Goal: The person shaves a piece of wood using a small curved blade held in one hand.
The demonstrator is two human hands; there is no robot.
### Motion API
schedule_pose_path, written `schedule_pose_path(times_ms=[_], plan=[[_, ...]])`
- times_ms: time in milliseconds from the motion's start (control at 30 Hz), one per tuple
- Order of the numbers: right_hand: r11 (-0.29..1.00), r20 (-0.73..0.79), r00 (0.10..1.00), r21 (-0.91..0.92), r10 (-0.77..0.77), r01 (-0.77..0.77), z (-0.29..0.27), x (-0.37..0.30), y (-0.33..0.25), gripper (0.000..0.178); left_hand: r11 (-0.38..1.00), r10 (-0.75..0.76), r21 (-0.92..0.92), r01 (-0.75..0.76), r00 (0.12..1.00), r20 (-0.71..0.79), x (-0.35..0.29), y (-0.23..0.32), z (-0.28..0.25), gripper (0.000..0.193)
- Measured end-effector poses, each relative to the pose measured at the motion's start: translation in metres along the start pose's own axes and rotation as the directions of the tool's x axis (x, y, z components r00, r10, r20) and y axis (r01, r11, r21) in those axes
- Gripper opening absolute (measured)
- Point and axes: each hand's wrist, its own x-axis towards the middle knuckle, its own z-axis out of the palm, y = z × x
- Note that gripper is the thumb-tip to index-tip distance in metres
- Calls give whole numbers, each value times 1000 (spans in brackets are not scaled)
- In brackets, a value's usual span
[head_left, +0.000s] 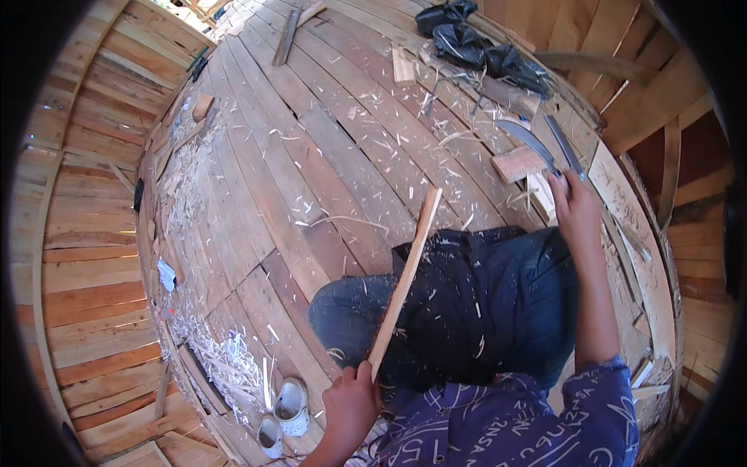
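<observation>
My left hand (pixel 352 401) is closed around the lower end of a long, narrow wooden strip (pixel 408 272). The strip slants up over my bent legs, with rough dark bark along one edge. Out to the right, my right hand (pixel 574 208) is closed at the base of a sickle (pixel 529 142); its handle is hidden by the fingers. The sickle's curved blade points up and left, above a small wooden block (pixel 519 165). Just right of it lies a straight dark blade (pixel 562 142), its lower end close to my fingers.
Shavings (pixel 233 366) cover the plank floor (pixel 311 171), heaped at the left. Pale clogs (pixel 292 405) stand beside my left forearm. Black plastic bags (pixel 482 50) lie at the far right, and a pale board (pixel 634 233) runs along the right wall. A dark offcut (pixel 287 37) lies far ahead.
</observation>
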Motion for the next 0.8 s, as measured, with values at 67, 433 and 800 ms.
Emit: schedule_pose_path(times_ms=[67, 433, 800], plan=[[987, 60, 990, 105, -125, 118, -16, -29, -17, 32, 1000, -17, 2, 17, 1000, 7, 5, 4, 1, 15], [999, 9, 999, -16, -50, 50, 5, 5, 11, 36, 1000, 5, -24, -5, 1000, 3, 5, 1, 2, 16], [790, 388, 697, 168, -602, 589, 33, -72, -46, 42, 1000, 3, -9, -3, 1000, 20, 13, 9, -4, 15]])
